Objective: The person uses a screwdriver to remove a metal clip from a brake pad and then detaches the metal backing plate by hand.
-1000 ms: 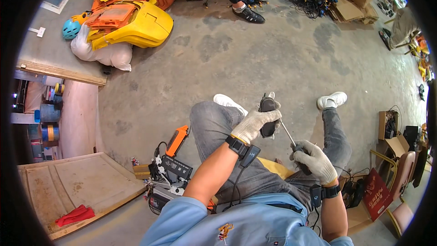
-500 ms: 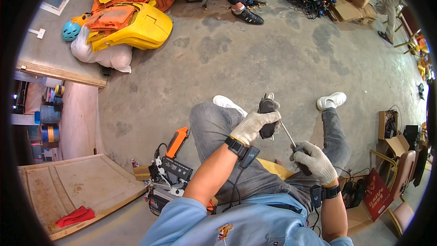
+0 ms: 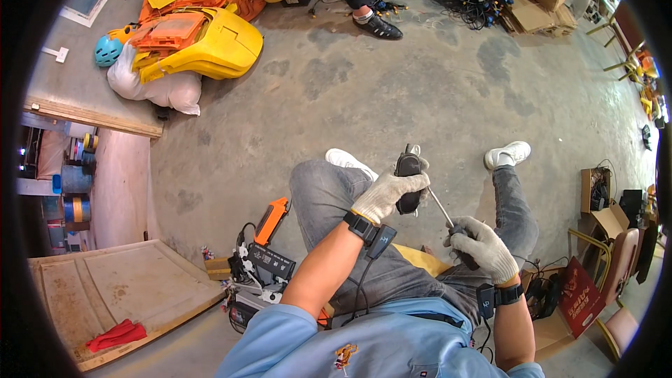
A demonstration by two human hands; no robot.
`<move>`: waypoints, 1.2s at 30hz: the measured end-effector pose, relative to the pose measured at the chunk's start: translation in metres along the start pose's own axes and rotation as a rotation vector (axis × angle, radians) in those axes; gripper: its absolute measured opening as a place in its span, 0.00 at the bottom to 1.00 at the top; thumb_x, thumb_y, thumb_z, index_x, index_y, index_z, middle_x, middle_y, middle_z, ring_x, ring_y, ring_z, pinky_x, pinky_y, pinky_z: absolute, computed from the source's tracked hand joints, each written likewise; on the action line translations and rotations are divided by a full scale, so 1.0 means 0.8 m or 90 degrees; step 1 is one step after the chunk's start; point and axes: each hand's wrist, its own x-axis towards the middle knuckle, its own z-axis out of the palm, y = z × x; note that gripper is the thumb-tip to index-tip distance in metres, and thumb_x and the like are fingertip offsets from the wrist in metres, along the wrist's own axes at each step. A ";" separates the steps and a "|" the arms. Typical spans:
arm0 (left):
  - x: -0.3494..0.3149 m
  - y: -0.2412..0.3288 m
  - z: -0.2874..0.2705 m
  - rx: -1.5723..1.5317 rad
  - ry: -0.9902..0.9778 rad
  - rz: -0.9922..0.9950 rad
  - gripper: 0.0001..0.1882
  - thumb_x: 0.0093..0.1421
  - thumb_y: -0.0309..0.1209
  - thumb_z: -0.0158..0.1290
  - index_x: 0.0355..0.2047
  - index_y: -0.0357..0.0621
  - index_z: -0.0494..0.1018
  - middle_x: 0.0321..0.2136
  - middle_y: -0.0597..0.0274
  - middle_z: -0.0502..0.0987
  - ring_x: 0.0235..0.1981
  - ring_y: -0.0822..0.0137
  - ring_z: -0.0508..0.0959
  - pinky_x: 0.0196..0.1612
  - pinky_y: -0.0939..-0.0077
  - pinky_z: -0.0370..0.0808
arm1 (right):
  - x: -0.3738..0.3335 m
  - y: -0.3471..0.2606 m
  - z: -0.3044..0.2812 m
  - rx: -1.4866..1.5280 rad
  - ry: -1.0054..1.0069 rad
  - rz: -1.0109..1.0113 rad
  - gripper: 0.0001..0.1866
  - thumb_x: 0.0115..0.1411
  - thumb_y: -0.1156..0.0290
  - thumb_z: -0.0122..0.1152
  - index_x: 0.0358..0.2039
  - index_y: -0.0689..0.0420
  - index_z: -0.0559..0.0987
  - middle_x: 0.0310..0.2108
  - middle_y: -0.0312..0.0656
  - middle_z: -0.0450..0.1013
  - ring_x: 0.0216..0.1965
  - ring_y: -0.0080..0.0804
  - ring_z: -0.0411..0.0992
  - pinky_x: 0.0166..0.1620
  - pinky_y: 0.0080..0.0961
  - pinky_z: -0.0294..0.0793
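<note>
Red panel [image 3: 576, 301] shows lettering — hands [image 3: 486, 249] hold screwdriver [image 3: 456, 229], casing [image 3: 408, 166].

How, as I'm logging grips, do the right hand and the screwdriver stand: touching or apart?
Touching. The head view shows the gloved right hand wrapped around the screwdriver by its dark handle.

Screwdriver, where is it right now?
In the head view, right of centre, the screwdriver is in the gloved right hand, its shaft slanting up and left toward the black device in the gloved left hand.
</note>
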 end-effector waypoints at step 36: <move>-0.001 -0.016 -0.005 0.136 0.003 0.033 0.11 0.70 0.32 0.56 0.46 0.41 0.84 0.42 0.73 0.83 0.45 0.75 0.80 0.54 0.74 0.76 | -0.023 0.004 0.000 0.124 0.171 -0.055 0.20 0.62 0.71 0.69 0.53 0.66 0.79 0.33 0.38 0.77 0.27 0.22 0.75 0.28 0.24 0.75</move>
